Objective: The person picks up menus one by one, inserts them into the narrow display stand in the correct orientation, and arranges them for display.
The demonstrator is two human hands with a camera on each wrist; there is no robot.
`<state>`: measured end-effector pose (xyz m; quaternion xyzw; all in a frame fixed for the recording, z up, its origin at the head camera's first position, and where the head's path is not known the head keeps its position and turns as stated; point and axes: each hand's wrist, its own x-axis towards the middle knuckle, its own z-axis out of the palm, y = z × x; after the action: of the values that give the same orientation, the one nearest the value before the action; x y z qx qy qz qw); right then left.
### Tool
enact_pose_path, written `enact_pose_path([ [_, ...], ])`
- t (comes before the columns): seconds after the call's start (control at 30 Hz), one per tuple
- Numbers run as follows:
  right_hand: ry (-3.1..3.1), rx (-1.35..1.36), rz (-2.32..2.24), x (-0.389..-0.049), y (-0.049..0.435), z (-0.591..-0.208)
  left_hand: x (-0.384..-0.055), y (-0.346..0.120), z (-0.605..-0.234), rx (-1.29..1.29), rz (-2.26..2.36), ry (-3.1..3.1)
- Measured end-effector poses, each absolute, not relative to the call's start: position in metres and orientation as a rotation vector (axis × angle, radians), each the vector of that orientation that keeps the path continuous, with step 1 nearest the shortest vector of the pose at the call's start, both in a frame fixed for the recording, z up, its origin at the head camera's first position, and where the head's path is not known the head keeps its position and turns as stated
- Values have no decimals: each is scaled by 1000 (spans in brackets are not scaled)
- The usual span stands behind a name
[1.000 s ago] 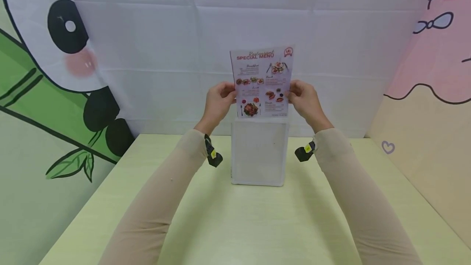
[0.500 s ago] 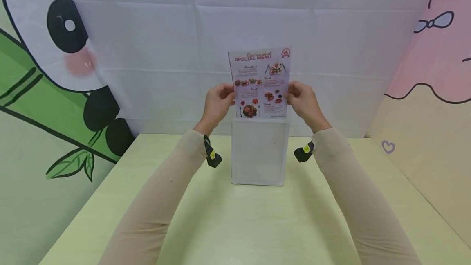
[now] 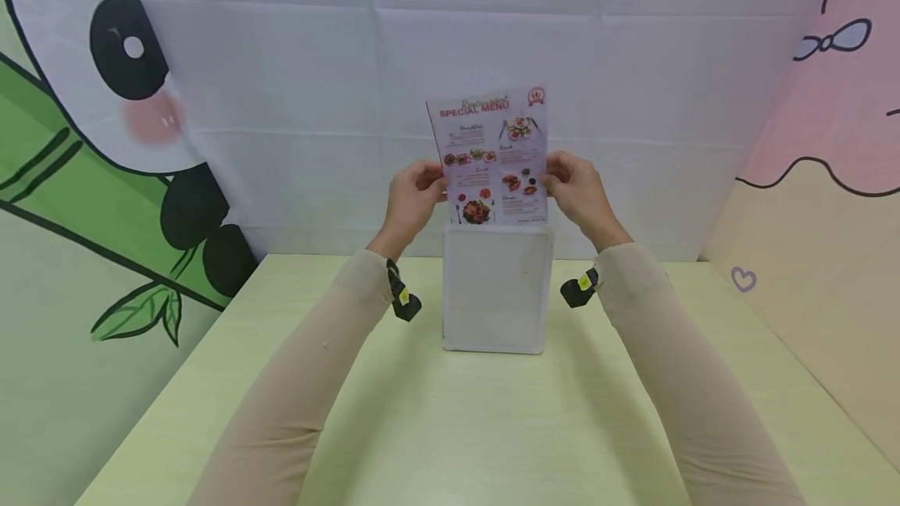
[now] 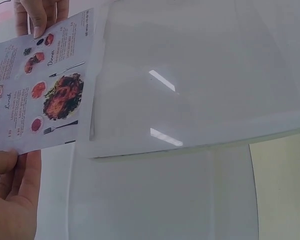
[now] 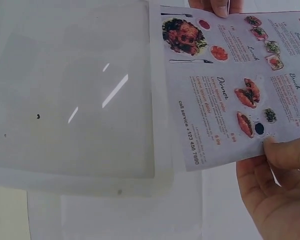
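A printed restaurant menu sheet (image 3: 485,158) stands upright above a white-framed display stand (image 3: 496,291) with a clear glossy front. My left hand (image 3: 413,197) pinches the sheet's left edge between thumb and fingers. On the opposite edge, my right hand (image 3: 578,192) grips it the same way. The sheet tilts a little, its top leaning left. In the left wrist view the menu's lower edge (image 4: 85,75) lies at the stand's top edge; I cannot tell whether it is inside the frame. The right wrist view shows the same meeting line, with my right thumb on the sheet's face.
The stand rests on a pale yellow table (image 3: 492,428). Behind it hangs a white cloth backdrop (image 3: 295,100). Painted cartoon panels rise at the left (image 3: 141,272) and right (image 3: 808,256). Each wrist carries a small black camera (image 3: 408,303).
The menu sheet has shifted slightly left, and its top now leans further left. Both hands moved a little left with it, keeping their hold. The stand stays in place.
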<state>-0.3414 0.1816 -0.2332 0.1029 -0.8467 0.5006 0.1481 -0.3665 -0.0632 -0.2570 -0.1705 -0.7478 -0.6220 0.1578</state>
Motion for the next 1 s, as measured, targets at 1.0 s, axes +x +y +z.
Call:
enact_pose_path([
  [1.0,-2524,259,1483,-340,188,-243,-363,-59,-267,-457,-1749,-2232],
])
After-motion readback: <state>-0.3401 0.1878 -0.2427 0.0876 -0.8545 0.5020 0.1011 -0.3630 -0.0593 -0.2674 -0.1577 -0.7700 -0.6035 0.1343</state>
